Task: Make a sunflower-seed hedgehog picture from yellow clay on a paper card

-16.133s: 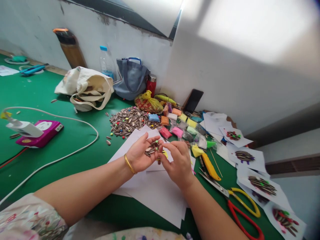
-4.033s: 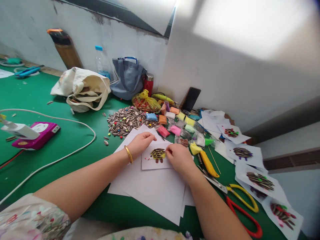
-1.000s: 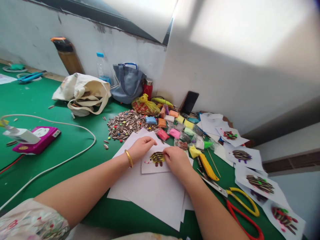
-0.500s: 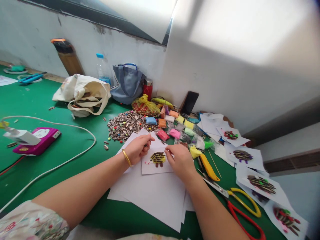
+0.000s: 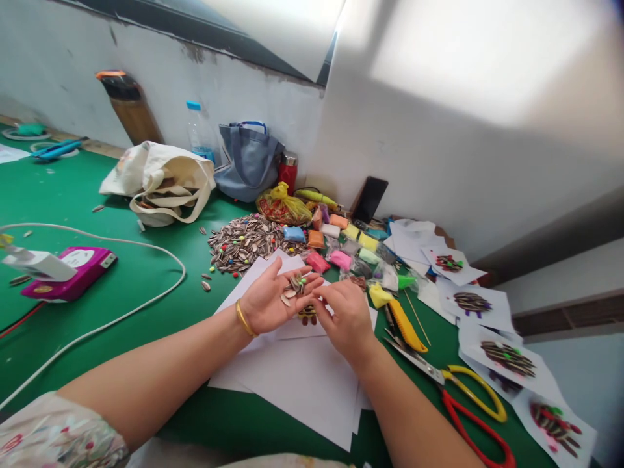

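Observation:
My left hand [image 5: 270,300] is turned palm up with its fingers extended, holding a few striped sunflower seeds [image 5: 295,286] and a small green candy-like piece on the fingers. Close by its fingertips, my right hand [image 5: 345,318] is closed in a pinch; whatever is between the fingers, if anything, is hidden. Beneath both hands is a small white card with a seed hedgehog picture [image 5: 307,314], mostly covered by the left fingers. Larger white paper sheets [image 5: 312,383] lie under the card.
A sunflower seed pile [image 5: 244,242] lies ahead, beside packets of coloured clay [image 5: 340,260]. To the right are scissors [image 5: 439,374], a yellow cutter [image 5: 408,327] and finished hedgehog cards [image 5: 509,359]. A white cable [image 5: 160,248] and purple power strip [image 5: 73,276] are left.
My left hand has gone from curled to opened palm up, showing the seeds, and now covers most of the hedgehog picture. The right hand has shifted slightly left, its fingers still pinched.

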`<state>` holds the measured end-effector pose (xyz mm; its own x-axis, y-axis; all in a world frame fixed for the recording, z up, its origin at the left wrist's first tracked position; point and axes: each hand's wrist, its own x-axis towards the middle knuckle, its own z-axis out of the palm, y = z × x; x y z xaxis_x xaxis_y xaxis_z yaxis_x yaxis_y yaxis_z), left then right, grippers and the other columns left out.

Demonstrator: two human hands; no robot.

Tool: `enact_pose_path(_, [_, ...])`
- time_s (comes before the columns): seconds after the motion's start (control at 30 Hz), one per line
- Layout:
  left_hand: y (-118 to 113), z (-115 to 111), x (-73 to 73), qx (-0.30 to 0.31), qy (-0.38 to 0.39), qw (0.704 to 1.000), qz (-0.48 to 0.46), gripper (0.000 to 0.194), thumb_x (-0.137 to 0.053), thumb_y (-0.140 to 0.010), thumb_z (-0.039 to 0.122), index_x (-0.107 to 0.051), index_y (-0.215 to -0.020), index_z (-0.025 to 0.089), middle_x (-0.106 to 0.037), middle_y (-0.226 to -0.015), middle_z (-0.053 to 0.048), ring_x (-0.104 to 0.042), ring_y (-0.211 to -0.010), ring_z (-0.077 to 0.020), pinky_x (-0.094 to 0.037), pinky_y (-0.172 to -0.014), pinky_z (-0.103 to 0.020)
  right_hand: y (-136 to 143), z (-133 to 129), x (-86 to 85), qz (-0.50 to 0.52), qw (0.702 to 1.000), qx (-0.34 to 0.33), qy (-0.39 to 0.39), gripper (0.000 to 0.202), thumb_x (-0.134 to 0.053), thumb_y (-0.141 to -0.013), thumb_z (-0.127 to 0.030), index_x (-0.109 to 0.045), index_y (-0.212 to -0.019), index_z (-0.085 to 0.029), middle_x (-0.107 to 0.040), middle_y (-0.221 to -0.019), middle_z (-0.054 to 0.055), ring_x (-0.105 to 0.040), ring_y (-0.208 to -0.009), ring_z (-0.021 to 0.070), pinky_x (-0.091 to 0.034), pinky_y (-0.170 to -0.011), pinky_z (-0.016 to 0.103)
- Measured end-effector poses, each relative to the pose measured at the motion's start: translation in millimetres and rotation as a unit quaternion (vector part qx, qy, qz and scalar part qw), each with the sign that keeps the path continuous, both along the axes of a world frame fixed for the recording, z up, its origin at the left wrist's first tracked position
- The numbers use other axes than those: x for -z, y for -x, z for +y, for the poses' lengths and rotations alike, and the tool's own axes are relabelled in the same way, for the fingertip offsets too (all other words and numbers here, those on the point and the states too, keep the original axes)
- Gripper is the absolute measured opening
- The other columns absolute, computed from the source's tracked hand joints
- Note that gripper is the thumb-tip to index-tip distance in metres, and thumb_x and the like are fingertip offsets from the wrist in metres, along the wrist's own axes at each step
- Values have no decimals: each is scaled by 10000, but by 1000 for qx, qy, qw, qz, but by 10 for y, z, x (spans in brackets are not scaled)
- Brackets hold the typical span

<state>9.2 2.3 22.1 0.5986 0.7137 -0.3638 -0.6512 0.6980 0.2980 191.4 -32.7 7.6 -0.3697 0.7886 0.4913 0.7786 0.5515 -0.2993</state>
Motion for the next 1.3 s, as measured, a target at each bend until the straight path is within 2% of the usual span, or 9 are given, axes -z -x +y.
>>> enact_pose_path(0.3, [-65, -87, 10, 36, -19, 999, 3, 618, -290, -938, 611, -594, -1130, 109, -676, -1012, -155, -657, -798, -203, -528, -696, -333, 53, -11, -1, 9, 999, -20, 29, 182, -576, -911, -294, -668, -1038, -203, -689, -982, 75, -573, -903, 228, -397, -814, 370])
enact_pose_path(0.47, [-63, -93, 3, 38, -13, 999, 20, 582, -328, -948, 575, -606, -1125, 95, -682, -979, -146, -665, -809, -187, -538, -797, -331, 8, 2, 14, 59, 998, -7, 22, 179, -514, -937, -249, -674, -1004, -201, -689, -948, 71, -575, -892, 217, -414, -823, 365])
enact_pose_path(0.6, [-67, -99, 18, 49, -19, 998, 32, 449, -400, -969, 456, -631, -1079, 87, -681, -980, -140, -669, -915, -189, -530, -881, -319, -23, 4, -1, 142, 989, 2, 32, 172, -497, -943, -244, -663, -972, -213, -677, -888, 54, -576, -858, 202, -432, -796, 349])
enact_pose_path(0.67, [-78, -113, 24, 66, -36, 996, 55, 312, -504, -944, 356, -647, -1033, 93, -678, -969, -126, -665, -900, -163, -546, -804, -256, -26, 4, -10, 183, 982, 8, 43, 179, -483, -948, -259, -656, -951, -216, -663, -864, 49, -579, -837, 197, -440, -779, 342])
enact_pose_path(0.73, [-90, -132, 25, 82, -68, 990, 96, 184, -624, -877, 265, -651, -968, 107, -660, -884, -85, -648, -781, -112, -503, -589, -153, -23, 3, -15, 215, 975, 15, 55, 185, -475, -950, -275, -648, -928, -214, -647, -846, 44, -578, -814, 190, -442, -759, 333])
enact_pose_path(0.83, [-101, -156, 25, 99, -121, 974, 164, 191, -740, -774, 244, -615, -858, 127, -566, -695, -6, -563, -592, -54, -249, -376, -90, -12, 0, -20, 232, 970, 12, 76, 188, -476, -947, -285, -635, -881, -211, -626, -814, 32, -565, -774, 175, -437, -726, 315])
enact_pose_path(0.97, [-103, -166, 42, 111, -166, 956, 217, 288, -760, -745, 351, -567, -815, 149, -474, -564, 37, -498, -519, -57, -144, -375, -119, 8, -8, -27, 233, 968, -1, 97, 192, -480, -944, -290, -631, -854, -211, -627, -805, 27, -559, -759, 168, -438, -722, 311])
enact_pose_path(1.2, [-106, -165, 54, 91, -201, 948, 228, 261, -748, -747, 333, -572, -796, 146, -513, -633, 28, -485, -525, -47, -267, -452, -159, 6, -16, -2, 246, 963, -7, 113, 142, -522, -912, -281, -645, -905, -211, -648, -845, 32, -579, -793, 172, -456, -740, 313])
enact_pose_path(1.3, [-102, -162, 53, 91, -203, 946, 235, 277, -756, -739, 348, -574, -795, 147, -485, -619, 41, -437, -501, -39, -231, -446, -169, 6, -15, 14, 244, 963, -5, 113, 131, -530, -904, -273, -646, -896, -212, -651, -836, 31, -582, -795, 174, -459, -740, 314])
